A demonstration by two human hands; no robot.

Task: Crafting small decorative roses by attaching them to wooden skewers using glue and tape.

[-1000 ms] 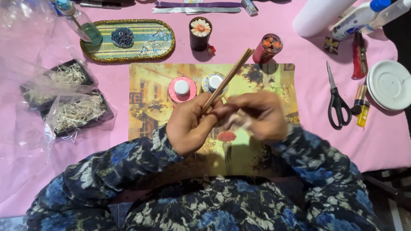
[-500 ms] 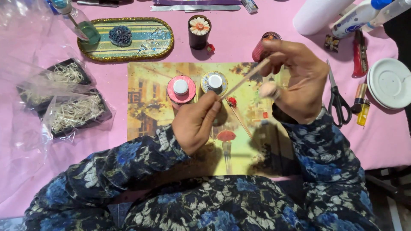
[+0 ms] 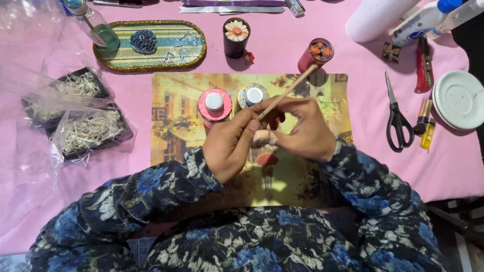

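My left hand (image 3: 233,143) and my right hand (image 3: 300,131) meet over a yellow picture mat (image 3: 176,116). Both pinch the lower end of a thin wooden stick (image 3: 292,88) that slants up to the right, its far tip near a small red jar (image 3: 315,54) with orange flowers on the lid. Something small and pale sits between my fingertips at the stick's base; I cannot tell what it is. Just beyond my hands stand a pink-lidded pot (image 3: 215,103) and a blue-rimmed pot (image 3: 253,95), each with a white cap.
A glittery oval tray (image 3: 171,48) and a dark jar with a flower lid (image 3: 236,36) lie beyond the mat. Bags of pale straw (image 3: 85,128) sit left. Scissors (image 3: 396,118), a white lid (image 3: 460,98), a lighter (image 3: 427,136) and glue bottles (image 3: 423,20) are right.
My right hand, which half a second ago reached up toward the red jar, has come back down to the left hand at the stick's base.
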